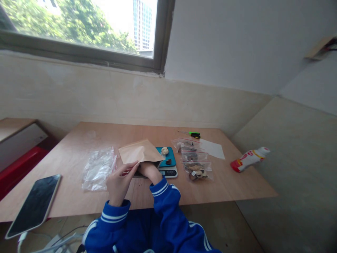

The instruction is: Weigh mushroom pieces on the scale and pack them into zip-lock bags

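A brown paper bag (139, 150) lies with its mouth toward me. My left hand (120, 181) pinches the bag's edge between thumb and fingers. My right hand (150, 172) reaches inside the mouth; its fingers are hidden in the bag. Just right of the bag is a kitchen scale (172, 172) with a blue plate, partly covered by the bag. On the plate sit a pale round dried piece (165, 150) and a small dark brown piece (168, 161).
Zip bags of dried pieces (197, 172) lie right of the scale, near white paper (213, 149) and a screwdriver (194, 134). A red-white bottle (249, 160) stands at the right. Clear plastic bags (98, 170) and a phone (35, 202) are at the left.
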Available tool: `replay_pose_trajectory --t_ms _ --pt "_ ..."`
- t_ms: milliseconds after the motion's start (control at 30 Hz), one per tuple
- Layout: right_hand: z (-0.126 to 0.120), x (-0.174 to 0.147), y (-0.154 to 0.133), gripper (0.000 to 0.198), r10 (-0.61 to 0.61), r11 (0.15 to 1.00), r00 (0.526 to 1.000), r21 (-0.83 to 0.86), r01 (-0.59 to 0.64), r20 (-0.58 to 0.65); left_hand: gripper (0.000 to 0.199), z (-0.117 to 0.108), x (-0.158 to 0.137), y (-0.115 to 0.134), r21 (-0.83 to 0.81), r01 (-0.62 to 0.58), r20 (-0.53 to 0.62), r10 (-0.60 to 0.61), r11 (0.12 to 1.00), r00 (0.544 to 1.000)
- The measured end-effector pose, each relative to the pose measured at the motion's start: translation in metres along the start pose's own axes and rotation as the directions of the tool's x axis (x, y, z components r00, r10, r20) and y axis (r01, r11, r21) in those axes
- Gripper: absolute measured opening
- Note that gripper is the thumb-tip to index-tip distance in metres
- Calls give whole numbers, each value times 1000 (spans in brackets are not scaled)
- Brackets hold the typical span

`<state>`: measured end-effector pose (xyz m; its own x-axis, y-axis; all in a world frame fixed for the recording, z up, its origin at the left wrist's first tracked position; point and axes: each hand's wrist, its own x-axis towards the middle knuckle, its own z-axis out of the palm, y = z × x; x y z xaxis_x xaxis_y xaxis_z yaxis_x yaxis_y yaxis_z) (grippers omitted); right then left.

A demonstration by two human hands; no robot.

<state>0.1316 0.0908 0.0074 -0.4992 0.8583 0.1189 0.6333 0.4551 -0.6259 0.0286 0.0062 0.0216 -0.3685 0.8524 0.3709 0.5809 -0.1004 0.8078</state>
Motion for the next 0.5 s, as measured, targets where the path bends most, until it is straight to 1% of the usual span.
replay_pose_trajectory --t_ms 67,133,267,400,500 --pt "-8 -12 -4 40 16 1000 1000 -1 -16 12 23 -1 1 0 0 5 1 -5 1000 1000" --pt "-16 -23 -8 41 39 999 999 -4 -39 10 23 -1 3 0 5 9 -5 -9 1000 1000" --pt "-27 -38 -19 34 107 992 994 -69 -104 39 22 0 5 1 12 22 -7 -22 1000 1000" --pt "-28 -43 -25 28 111 985 992 -139 -101 65 22 1 5 2 11 39 3 -39 999 999" --pt "-26 -45 -27 28 108 985 992 -143 -98 67 22 1 4 1 12 41 17 -41 999 999"
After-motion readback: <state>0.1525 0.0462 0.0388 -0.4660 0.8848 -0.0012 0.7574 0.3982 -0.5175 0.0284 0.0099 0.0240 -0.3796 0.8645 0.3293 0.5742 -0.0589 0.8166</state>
